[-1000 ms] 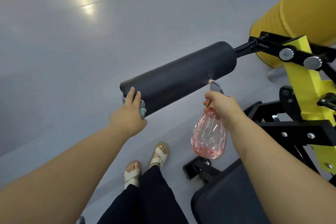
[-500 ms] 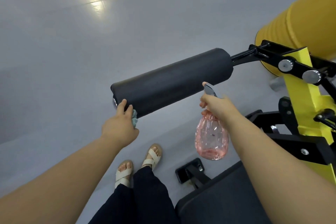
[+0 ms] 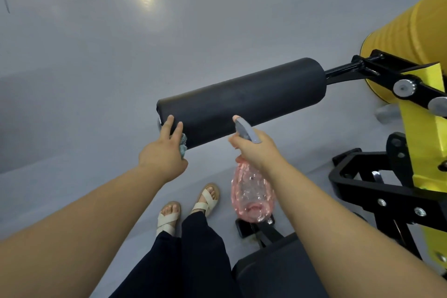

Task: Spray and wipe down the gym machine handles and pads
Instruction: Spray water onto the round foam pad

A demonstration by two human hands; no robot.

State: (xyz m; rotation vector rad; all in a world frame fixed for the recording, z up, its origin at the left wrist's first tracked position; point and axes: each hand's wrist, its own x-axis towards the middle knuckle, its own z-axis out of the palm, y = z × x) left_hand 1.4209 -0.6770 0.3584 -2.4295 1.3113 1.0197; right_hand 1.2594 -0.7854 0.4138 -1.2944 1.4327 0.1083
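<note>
Since the earlier frame your right hand (image 3: pixel 256 150) has slid left along the roller pad (image 3: pixel 242 101), from near its machine end toward the middle, and your view has dropped so the pad sits lower and closer. You look to be in the spraying step on this pad: your right hand is closed round the neck of the pink spray bottle (image 3: pixel 252 196), one finger over the grey trigger head, whose nozzle points at the pad's underside from just beside it. No mist or wet sheen can be made out, so how much has been sprayed is unclear. Your left hand (image 3: pixel 164 152) is at the pad's free end, two fingers laid flat on the foam and the rest folded over a small teal cloth (image 3: pixel 183 144), which is tucked between palm and pad. Wiping seems not yet begun, judging by the bunched cloth. Left to do, by the task: wipe this pad, then the black seat pad (image 3: pixel 278 271) below your right forearm and any handles, none of which show here.
</note>
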